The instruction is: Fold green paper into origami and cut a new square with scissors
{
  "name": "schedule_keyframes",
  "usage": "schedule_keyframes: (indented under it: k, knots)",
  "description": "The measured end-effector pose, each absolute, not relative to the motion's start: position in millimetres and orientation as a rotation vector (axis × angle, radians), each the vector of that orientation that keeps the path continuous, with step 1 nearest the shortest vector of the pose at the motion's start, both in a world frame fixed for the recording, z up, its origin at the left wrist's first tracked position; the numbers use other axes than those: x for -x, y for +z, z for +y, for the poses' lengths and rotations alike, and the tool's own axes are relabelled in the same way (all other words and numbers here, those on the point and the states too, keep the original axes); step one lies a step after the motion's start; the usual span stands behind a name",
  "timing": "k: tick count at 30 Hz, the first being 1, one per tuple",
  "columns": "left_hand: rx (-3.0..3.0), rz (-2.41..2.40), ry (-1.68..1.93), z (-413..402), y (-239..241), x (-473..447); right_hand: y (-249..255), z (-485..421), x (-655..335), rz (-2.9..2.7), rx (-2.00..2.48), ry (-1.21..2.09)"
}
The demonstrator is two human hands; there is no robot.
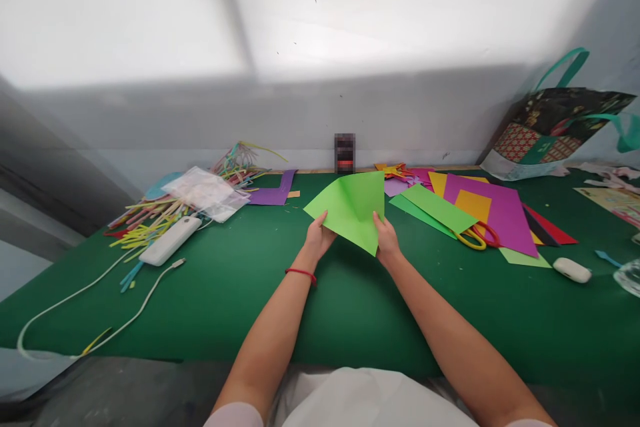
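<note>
one head-worn cam, looking fwd & down, fairly close abv green table [350, 320], wall [300, 107] opp.

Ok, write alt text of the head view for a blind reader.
A person's left hand and right hand hold a bent bright green paper sheet above a green table. On the left lie thin colourful strips and a white oblong device; on the right lie coloured sheets, with red and yellow scissor handles showing, and a patterned bag stands at the back.
</note>
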State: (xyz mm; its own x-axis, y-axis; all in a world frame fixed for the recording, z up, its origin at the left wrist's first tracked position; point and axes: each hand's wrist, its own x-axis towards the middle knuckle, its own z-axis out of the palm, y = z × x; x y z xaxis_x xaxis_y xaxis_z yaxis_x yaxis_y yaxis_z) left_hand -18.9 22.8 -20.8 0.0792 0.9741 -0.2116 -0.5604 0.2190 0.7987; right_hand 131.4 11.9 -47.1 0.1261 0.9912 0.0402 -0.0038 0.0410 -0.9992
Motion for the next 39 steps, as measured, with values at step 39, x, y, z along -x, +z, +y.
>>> schedule_keyframes:
  k: [39]
  knots:
    - [-0.128, 0.662, 1.338, 13, -21, 23, -6, 12, -134, -0.191, 1.016, 1.678]
